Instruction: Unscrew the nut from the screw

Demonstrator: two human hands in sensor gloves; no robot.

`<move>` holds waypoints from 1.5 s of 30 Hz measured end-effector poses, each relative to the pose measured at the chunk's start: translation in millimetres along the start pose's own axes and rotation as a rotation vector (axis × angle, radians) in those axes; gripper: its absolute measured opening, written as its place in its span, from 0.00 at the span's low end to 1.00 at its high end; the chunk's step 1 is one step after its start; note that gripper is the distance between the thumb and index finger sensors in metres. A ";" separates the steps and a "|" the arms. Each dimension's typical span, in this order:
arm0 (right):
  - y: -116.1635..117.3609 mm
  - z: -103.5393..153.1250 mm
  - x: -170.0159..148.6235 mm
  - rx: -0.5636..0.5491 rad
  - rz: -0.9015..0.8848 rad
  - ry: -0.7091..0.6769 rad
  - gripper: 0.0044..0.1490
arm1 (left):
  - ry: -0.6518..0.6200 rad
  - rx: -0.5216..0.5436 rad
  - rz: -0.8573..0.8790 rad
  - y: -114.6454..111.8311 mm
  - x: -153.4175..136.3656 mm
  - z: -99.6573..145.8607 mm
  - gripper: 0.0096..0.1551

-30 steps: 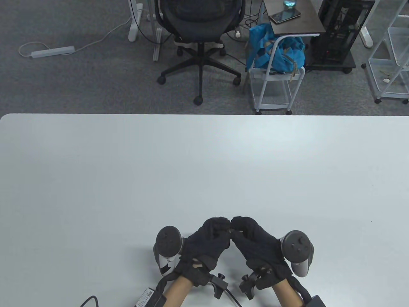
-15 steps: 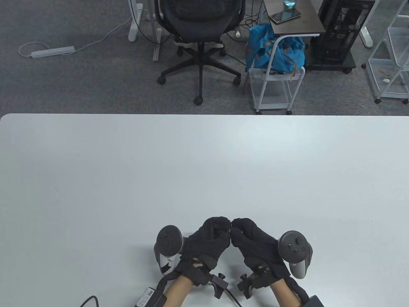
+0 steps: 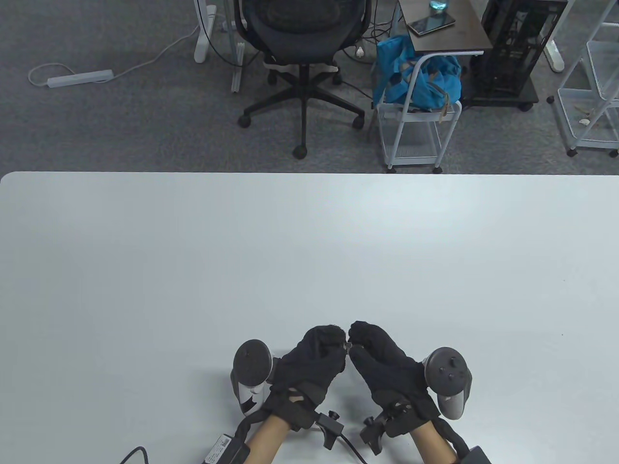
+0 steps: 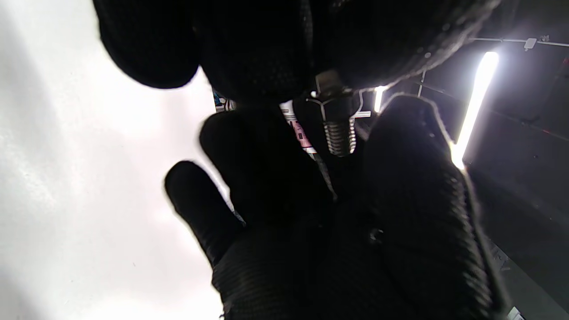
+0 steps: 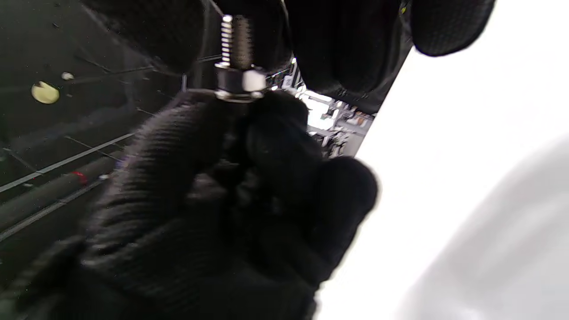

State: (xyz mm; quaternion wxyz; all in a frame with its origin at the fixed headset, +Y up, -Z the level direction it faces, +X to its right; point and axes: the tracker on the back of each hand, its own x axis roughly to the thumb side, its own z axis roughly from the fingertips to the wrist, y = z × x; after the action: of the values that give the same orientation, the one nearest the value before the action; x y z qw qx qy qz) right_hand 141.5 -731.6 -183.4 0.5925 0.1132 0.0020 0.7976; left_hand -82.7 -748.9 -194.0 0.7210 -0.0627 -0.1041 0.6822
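Both gloved hands meet fingertip to fingertip low in the middle of the white table (image 3: pixel 309 251). A small metal screw (image 3: pixel 347 346) glints between them. My left hand (image 3: pixel 335 340) pinches the screw's head end. In the left wrist view the hex nut (image 4: pixel 336 108) sits just below my left fingers (image 4: pixel 266 53), and the bare threaded shaft (image 4: pixel 340 138) points toward my right hand (image 4: pixel 311 213). In the right wrist view the nut (image 5: pixel 240 81) sits atop my left fingers (image 5: pixel 200 169). My right hand (image 3: pixel 361 338) curls around the shaft (image 5: pixel 235 40); whether it touches is unclear.
A tracker sits on the back of each hand, left (image 3: pixel 252 360) and right (image 3: pixel 447 369). Cables and a small box (image 3: pixel 225 447) lie at the table's front edge. An office chair (image 3: pixel 302 58) and a white cart (image 3: pixel 416 121) stand on the floor beyond the far edge.
Both hands have shifted slightly away from the front edge, still fingertip to fingertip. The right hand has turned a little, its tracker moving with it.
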 end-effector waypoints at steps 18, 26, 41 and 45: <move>-0.8 -2.7 8.7 0.059 0.009 -0.086 0.33 | 0.019 0.013 0.031 1.5 -0.9 0.4 0.27; -2.2 -0.8 -3.0 -0.007 -0.019 0.027 0.41 | 0.002 -0.002 -0.005 -0.4 0.0 0.3 0.27; -0.3 -1.7 8.7 0.040 0.033 -0.083 0.32 | 0.020 0.010 0.024 0.5 -0.5 0.3 0.26; -0.7 -1.0 4.8 0.013 -0.012 -0.072 0.36 | 0.022 0.007 0.025 0.7 -0.7 0.0 0.27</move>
State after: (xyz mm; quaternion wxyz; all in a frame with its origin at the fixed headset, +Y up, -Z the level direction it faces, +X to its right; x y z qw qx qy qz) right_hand 140.7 -726.7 -183.6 0.5964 0.1457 -0.0136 0.7892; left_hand -83.4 -749.6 -194.2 0.7137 -0.0689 -0.0931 0.6908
